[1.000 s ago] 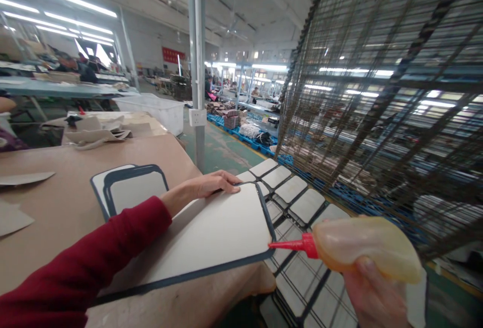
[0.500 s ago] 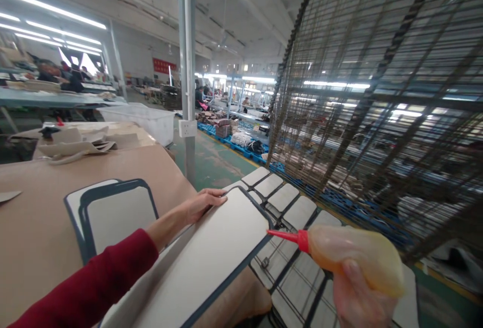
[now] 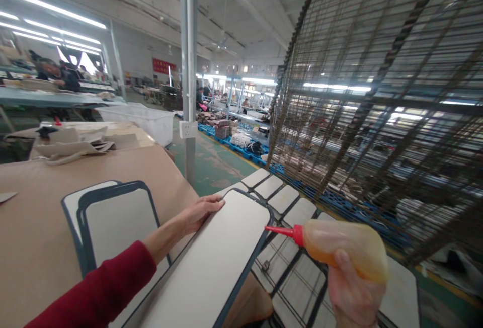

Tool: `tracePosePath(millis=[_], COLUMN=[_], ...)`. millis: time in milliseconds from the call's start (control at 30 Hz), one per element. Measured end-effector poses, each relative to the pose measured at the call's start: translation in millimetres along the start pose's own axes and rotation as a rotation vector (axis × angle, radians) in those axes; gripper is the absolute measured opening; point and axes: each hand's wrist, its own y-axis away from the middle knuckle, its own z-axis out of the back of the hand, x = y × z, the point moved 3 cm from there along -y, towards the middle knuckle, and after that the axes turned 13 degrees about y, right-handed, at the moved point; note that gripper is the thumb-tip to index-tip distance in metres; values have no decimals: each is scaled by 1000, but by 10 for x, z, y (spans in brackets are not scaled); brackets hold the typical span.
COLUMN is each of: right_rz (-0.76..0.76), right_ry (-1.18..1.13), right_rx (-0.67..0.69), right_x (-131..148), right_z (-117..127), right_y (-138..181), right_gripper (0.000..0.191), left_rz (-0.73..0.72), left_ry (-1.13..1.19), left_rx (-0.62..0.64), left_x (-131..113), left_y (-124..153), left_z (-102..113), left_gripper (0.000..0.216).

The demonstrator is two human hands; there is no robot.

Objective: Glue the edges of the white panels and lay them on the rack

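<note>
Wire rack (image 3: 385, 66): largest item in my view; fills the right side, leaning, dark bars with fine cross-wires, the workshop showing through.
Table (image 3: 37, 217): brown top, on my left, running away from me.
Rows of panels (image 3: 283, 198): pale faces, dark borders, laid side by side at my right, below the rack; thin wires cross over the nearer ones.
Pillar (image 3: 189, 56): grey, upright, beyond the far end of my held work.
White bin (image 3: 151, 121): on the floor side, past the table, left of the pillar.
Held panel (image 3: 211, 262): pale face up, dark blue-grey border, tilted in front of me; far end raised over the gap between table and rows, near end out of frame.
Table panels (image 3: 121, 222): two seen, same kind, overlapping, partly behind my left forearm.
Scraps (image 3: 75, 142): pale sheets, loosely heaped on the far part of the table.
Bottle (image 3: 358, 240): translucent, yellowish contents, lying nearly level, right of the held panel.
Right hand (image 3: 354, 288): fingers wrapped around the bottle from below, thumb on its near side.
Left hand (image 3: 199, 212): fingers closed on the held panel's left edge near its far corner.
Red nozzle (image 3: 283, 230): points left, tip at the right-hand border near the far corner; actual contact, cannot tell.
</note>
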Motion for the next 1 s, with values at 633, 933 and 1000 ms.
tracePosePath(millis=[633, 933, 1000], right_rz=[-134, -84, -91], right_ry=[-94, -99, -81], right_rx=[93, 137, 142], right_x=[26, 24, -25], right_z=[-239, -294, -279], right_y=[39, 80, 99], right_gripper=[29, 25, 27], left_rz=[30, 54, 57], left_ry=[-12, 1, 5], left_rx=[-7, -37, -46], left_x=[-21, -28, -36], left_y=[-4, -47, -54], left_z=[171, 257, 268], left_gripper=[34, 29, 27])
